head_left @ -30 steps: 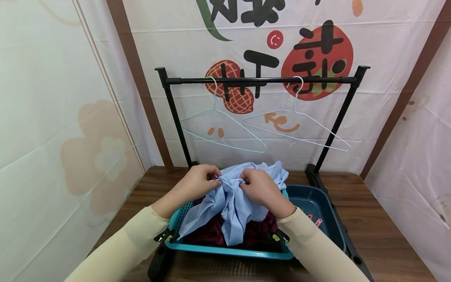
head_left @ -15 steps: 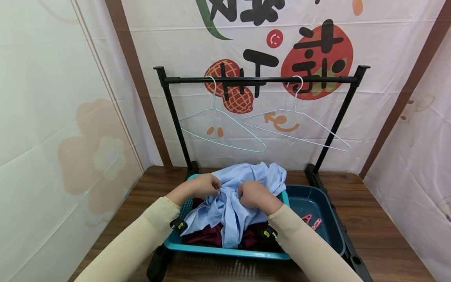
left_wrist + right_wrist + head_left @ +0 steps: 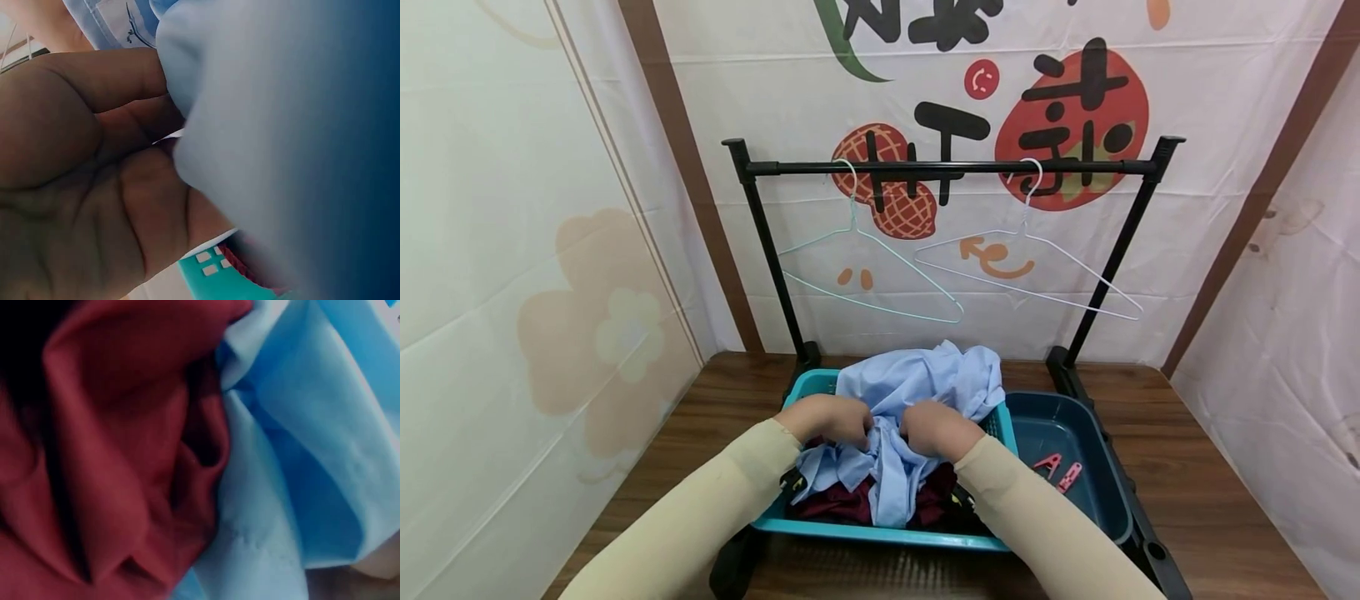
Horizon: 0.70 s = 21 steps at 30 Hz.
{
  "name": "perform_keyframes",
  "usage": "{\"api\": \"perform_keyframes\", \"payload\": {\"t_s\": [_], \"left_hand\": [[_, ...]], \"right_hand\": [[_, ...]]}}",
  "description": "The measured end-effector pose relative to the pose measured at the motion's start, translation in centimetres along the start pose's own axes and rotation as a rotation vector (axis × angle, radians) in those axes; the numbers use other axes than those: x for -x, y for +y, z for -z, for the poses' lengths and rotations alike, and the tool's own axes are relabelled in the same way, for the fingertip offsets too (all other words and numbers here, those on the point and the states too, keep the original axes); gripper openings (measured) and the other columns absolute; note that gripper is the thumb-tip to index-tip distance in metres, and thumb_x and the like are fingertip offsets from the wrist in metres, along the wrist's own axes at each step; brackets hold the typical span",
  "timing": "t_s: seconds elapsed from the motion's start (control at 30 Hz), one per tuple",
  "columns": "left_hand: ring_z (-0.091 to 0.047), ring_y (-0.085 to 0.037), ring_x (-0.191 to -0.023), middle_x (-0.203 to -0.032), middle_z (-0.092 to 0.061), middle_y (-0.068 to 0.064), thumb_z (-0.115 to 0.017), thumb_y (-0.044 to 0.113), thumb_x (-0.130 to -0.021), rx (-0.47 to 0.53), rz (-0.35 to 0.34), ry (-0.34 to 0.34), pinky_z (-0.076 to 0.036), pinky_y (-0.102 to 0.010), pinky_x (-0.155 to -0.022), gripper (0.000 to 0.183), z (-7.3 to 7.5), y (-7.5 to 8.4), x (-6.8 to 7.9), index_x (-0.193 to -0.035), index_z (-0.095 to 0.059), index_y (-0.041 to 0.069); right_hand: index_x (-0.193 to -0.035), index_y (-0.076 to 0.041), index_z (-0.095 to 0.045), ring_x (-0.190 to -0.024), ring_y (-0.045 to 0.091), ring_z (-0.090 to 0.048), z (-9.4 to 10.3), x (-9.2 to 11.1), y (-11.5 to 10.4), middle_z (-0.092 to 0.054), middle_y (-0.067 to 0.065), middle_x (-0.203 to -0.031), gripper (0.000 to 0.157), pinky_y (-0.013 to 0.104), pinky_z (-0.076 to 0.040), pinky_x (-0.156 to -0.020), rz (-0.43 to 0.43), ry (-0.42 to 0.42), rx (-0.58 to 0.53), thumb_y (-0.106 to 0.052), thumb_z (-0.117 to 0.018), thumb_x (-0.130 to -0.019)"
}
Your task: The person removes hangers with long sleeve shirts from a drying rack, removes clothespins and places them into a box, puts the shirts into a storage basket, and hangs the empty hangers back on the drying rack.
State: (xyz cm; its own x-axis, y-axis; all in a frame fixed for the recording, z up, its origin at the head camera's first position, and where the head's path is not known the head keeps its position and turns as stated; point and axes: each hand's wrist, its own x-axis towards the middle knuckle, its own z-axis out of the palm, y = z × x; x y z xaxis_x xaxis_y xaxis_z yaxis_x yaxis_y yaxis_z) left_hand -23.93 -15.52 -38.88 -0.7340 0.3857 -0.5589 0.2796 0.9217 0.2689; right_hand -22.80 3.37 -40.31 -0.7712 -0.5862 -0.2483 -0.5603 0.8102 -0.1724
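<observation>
A light blue shirt [image 3: 898, 383] lies bunched over the teal basket [image 3: 887, 537], its loose parts hanging toward the front rim. Both hands are on it, side by side at the basket's middle. The left hand [image 3: 842, 419] pinches a fold; in the left wrist view its thumb and fingers [image 3: 140, 75] close on the pale cloth, which blurs across the right half. The right hand [image 3: 942, 429] grips the shirt opposite, its fingertips hidden from the head view. Dark red cloth [image 3: 842, 504] lies beneath, and in the right wrist view this red cloth [image 3: 125, 437] fills the left side.
A dark blue tray [image 3: 1108, 500] with pink clothes pegs [image 3: 1070, 477] stands right of the basket. Behind, a black rack [image 3: 925, 168] carries a mint wire hanger [image 3: 880, 310] and a white wire hanger [image 3: 1022, 290]. The rack's feet flank the basket on the wooden table [image 3: 1210, 467].
Both hands have sunk lower into the basket, still holding the shirt, and the forearms have drawn inward. The shirt's back part has shifted slightly left, and more of the basket's far left rim shows.
</observation>
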Motion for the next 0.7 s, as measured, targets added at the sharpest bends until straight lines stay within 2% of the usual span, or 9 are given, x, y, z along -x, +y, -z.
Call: {"api": "perform_keyframes", "payload": {"t_s": [0.07, 0.17, 0.33, 0.4, 0.5, 0.6, 0.7], "left_hand": [[-0.058, -0.018, -0.087, -0.100, -0.063, 0.000, -0.064, 0.020, -0.100, -0.031, -0.001, -0.026, -0.047, -0.036, -0.076, 0.021, 0.0, 0.2, -0.1, -0.116, -0.071, 0.010], [-0.057, -0.019, -0.084, -0.096, -0.061, -0.003, -0.061, 0.017, -0.100, -0.065, -0.005, -0.053, -0.044, -0.035, -0.073, 0.012, 0.0, 0.4, -0.1, -0.107, -0.069, 0.011], [-0.054, -0.020, -0.085, -0.096, -0.059, -0.004, -0.056, 0.011, -0.102, -0.094, -0.009, -0.051, -0.041, -0.034, -0.073, 0.010, -0.4, 0.5, -0.2, -0.105, -0.065, 0.012], [-0.054, -0.019, -0.087, -0.099, -0.060, -0.004, -0.054, 0.010, -0.102, -0.132, -0.032, -0.028, -0.042, -0.034, -0.076, 0.013, -0.5, 0.6, -0.1, -0.109, -0.065, 0.010], [-0.054, -0.019, -0.089, -0.103, -0.062, -0.003, -0.055, 0.010, -0.102, -0.149, -0.042, 0.019, -0.045, -0.034, -0.079, 0.020, -0.2, 0.7, 0.2, -0.118, -0.065, 0.007], [-0.056, -0.021, -0.092, -0.110, -0.063, -0.004, -0.056, 0.006, -0.098, -0.087, -0.026, 0.072, -0.047, -0.036, -0.080, 0.032, 0.7, 0.8, 1.0, -0.129, -0.065, 0.006], [-0.059, -0.023, -0.102, -0.124, -0.064, -0.006, -0.058, 0.000, -0.093, -0.015, -0.026, 0.111, -0.050, -0.038, -0.083, 0.044, 2.1, 0.7, 1.9, -0.137, -0.062, 0.009]], "right_hand": [[-0.092, -0.014, -0.074, -0.077, 0.015, -0.054, 0.1, 0.0, -0.2, -0.068, 0.003, -0.090, 0.021, 0.032, -0.047, -0.076, 0.012, -0.050, 0.063, -0.013, -0.056, -0.103], [-0.109, -0.014, -0.074, -0.088, 0.014, -0.058, 0.4, 0.3, -0.4, -0.071, 0.003, -0.107, 0.020, 0.031, -0.049, -0.086, 0.033, -0.125, 0.135, -0.014, -0.054, -0.104], [-0.114, -0.014, -0.070, -0.090, 0.014, -0.056, 0.7, 1.0, -0.4, -0.067, 0.000, -0.104, 0.021, 0.030, -0.047, -0.086, 0.034, -0.205, 0.105, -0.013, -0.051, -0.106], [-0.113, -0.015, -0.070, -0.088, 0.014, -0.057, 0.8, 1.3, -0.3, -0.066, -0.001, -0.102, 0.021, 0.030, -0.047, -0.084, 0.036, -0.195, 0.065, -0.013, -0.051, -0.106], [-0.109, -0.015, -0.070, -0.087, 0.013, -0.056, 1.0, 1.8, 0.1, -0.066, -0.002, -0.100, 0.018, 0.031, -0.047, -0.084, 0.061, -0.137, 0.024, -0.012, -0.053, -0.105], [-0.102, -0.014, -0.067, -0.085, 0.014, -0.055, 1.7, 2.6, 0.6, -0.065, -0.001, -0.095, 0.013, 0.033, -0.047, -0.084, 0.099, -0.069, -0.022, -0.011, -0.055, -0.104], [-0.108, -0.012, -0.067, -0.086, 0.017, -0.056, 2.9, 3.5, 1.2, -0.066, 0.001, -0.097, 0.014, 0.035, -0.047, -0.084, 0.132, -0.018, -0.066, -0.009, -0.055, -0.103]]}}
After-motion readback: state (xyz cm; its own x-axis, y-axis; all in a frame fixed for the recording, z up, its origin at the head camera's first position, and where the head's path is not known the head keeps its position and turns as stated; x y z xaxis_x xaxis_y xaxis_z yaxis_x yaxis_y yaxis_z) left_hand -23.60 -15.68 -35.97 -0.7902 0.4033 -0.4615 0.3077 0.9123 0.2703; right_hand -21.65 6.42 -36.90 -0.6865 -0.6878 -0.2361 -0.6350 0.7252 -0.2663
